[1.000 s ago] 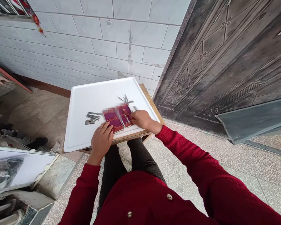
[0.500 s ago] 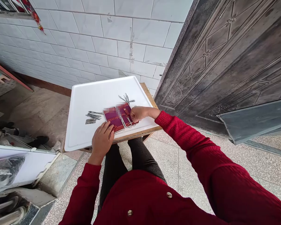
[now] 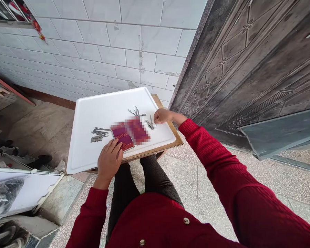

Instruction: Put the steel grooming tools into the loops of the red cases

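A red and purple manicure case (image 3: 125,138) lies unfolded on the white tray (image 3: 89,110); its right half is blurred out by a mosaic. My left hand (image 3: 110,160) rests with outstretched fingers on the case's lower left corner. Right of the case, my right hand (image 3: 162,116) is closed in a pinch at the ring handles of small scissors (image 3: 151,120), whose blades point away from me. What looks like a nail clipper (image 3: 150,125) lies against the scissors. Slim metal tools (image 3: 100,131) and a flat metal piece (image 3: 96,138) lie left of the case.
Plier-like metal tools (image 3: 136,112) lie behind the case. The tray sits on a wooden table (image 3: 158,102), its edge showing at right and front. A tiled wall (image 3: 124,51) stands behind, a dark patterned door (image 3: 229,69) to the right. A white panel (image 3: 41,187) is at left.
My right hand has moved right, off the case and onto the tray side, with the scissors. My left hand stays on the case. The view has shifted slightly.
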Tool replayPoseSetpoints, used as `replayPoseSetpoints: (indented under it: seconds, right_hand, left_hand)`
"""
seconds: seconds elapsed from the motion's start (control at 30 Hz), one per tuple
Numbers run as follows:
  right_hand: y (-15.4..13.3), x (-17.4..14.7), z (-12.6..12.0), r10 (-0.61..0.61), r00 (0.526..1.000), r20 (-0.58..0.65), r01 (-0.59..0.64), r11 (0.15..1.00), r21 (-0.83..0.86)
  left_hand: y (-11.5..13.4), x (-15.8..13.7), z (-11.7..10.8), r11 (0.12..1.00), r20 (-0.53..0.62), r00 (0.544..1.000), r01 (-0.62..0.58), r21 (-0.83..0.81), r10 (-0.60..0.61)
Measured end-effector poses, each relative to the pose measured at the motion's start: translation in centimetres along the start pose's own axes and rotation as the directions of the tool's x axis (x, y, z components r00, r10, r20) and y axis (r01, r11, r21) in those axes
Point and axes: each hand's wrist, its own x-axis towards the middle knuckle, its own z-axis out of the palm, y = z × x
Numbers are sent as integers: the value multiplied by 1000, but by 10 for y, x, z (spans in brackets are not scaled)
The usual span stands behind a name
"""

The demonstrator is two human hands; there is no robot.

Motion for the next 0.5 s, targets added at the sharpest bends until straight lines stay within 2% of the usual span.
replayPoseSetpoints:
  seconds: [0.13, 0.3, 0.4, 0.5]
  right_hand:
    - [0, 16, -3, 33, 999, -17, -34, 998, -60]
    - [-2, 23, 6, 57, 995, -77, -67, 989, -132]
    - [-4, 17, 18, 54, 969, -241, -100, 978, -185]
    - [-13, 1, 43, -9, 871, -491, -83, 983, -165]
  left_hand:
    - [0, 0, 0, 1000, 4, 1000, 5, -6, -5]
    - [3, -1, -2, 999, 34, 999, 43, -21, -43]
    - [5, -2, -4, 998, 49, 997, 61, -27, -59]
    - [7, -2, -5, 998, 53, 997, 58, -14, -57]
